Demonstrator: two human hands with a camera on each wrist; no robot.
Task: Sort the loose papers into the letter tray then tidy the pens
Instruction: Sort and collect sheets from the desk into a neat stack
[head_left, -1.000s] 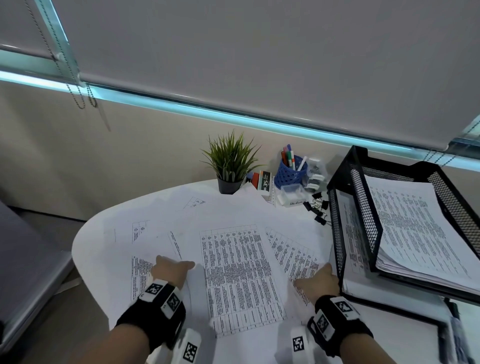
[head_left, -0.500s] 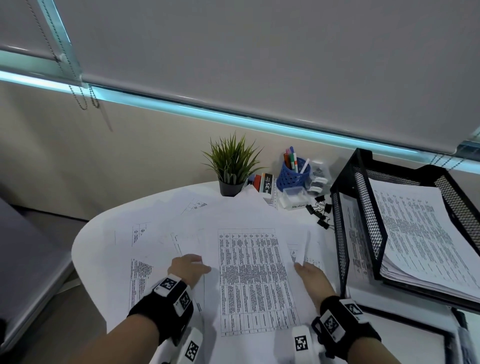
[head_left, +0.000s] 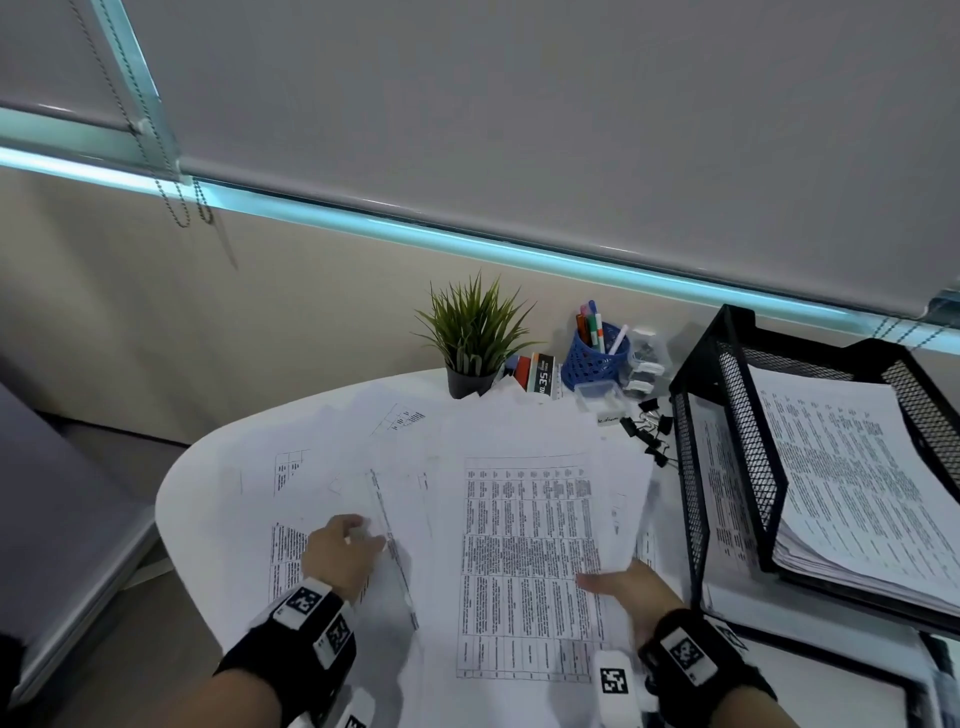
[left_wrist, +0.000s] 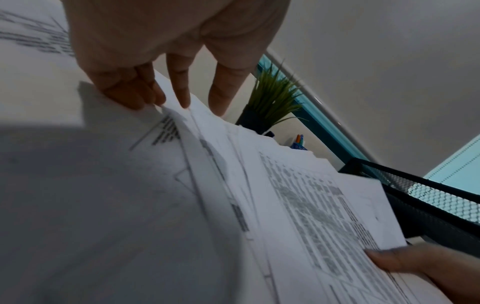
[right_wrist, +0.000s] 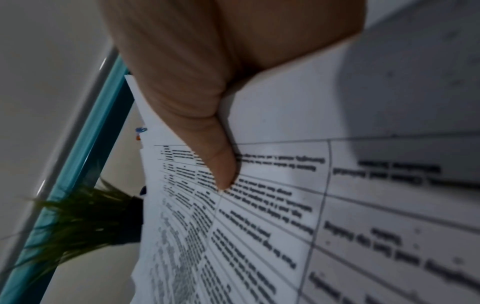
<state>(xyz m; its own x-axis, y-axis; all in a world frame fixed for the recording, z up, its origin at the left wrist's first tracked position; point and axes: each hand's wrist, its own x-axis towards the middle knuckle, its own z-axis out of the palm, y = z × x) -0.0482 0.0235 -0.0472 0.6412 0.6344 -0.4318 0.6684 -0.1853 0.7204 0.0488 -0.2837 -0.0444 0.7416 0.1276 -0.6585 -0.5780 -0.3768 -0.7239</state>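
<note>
White loose papers (head_left: 524, 545) cover most of the round table (head_left: 208, 483), reaching its left rim; bare strip only at far left. Black mesh letter tray (head_left: 727, 415), 2 tiers w/ paper stacks, hems the right side. Right hand (head_left: 631, 590) pinches the sheaf's right edge, thumb (right_wrist: 221, 164) on top. Left hand (head_left: 340, 556): fingertips (left_wrist: 182, 96) curled down, lifting sheet edges. Blue cup (head_left: 595, 364) w/ approx. 5 pens (head_left: 592, 327) at back, beside 1 potted plant (head_left: 475, 332).
</note>
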